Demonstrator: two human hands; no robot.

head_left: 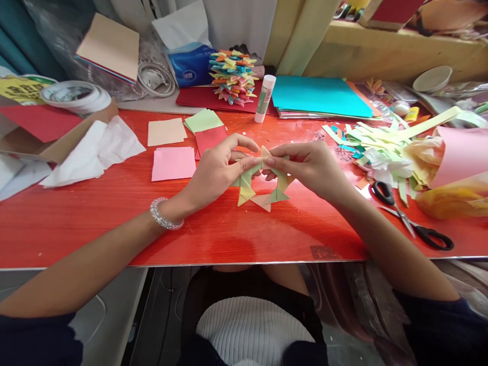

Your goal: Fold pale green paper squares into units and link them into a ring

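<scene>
Between my two hands is a ring of folded paper pieces in green, yellow and pale peach, with pointed tips sticking outward. My left hand pinches the ring's far side between thumb and fingers. From the other side, my right hand pinches the same spot, both thumbs meeting below a peach tip. The ring's near part hangs just over or rests on the red table; I cannot tell which. Left of my hands lie stacks of pink paper squares, beige squares, green squares and red squares.
A glue stick stands upright behind my hands, near a multicoloured folded-paper stack and turquoise sheets. Black-handled scissors lie open at right, beside paper strips. A cardboard box with tissue is at left.
</scene>
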